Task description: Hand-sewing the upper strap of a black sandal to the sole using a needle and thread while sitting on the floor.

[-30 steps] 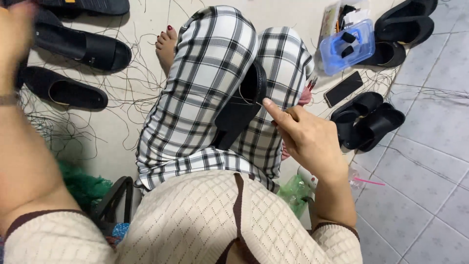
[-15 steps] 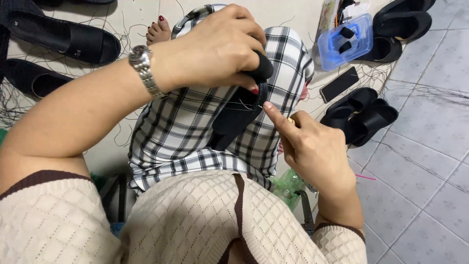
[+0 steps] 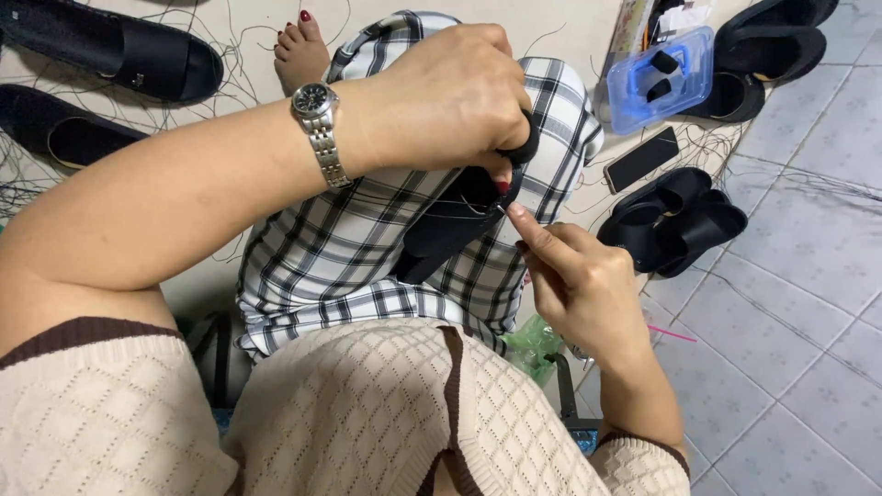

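- Whereas a second ago the left hand (image 3: 450,96) was raised away at the far left edge, it now lies across the lap, clenched over the upper end of the black sandal (image 3: 459,216).
- Half a second ago it was already there; the grip looks unchanged, only seen closer.
- Right hand (image 3: 579,276) has stayed low beside the right knee, thumb and forefinger pinched together at the sandal's edge; a thin thread seems to run from the pinch, too fine to be sure.
- Black sandal rests on the checked trousers (image 3: 349,248), between the knees, slanting down towards the body.
- Hidden: the sandal's top part, covered by the left fingers; its lower end merges with shadow.
- Wristwatch (image 3: 319,129) on the left wrist, dial unreadable.
- Blue plastic box (image 3: 684,60), a dark phone (image 3: 641,159) and a pair of black sandals (image 3: 675,220) lie on the floor at right; more black footwear (image 3: 119,55) at left is cut by the frame edge.
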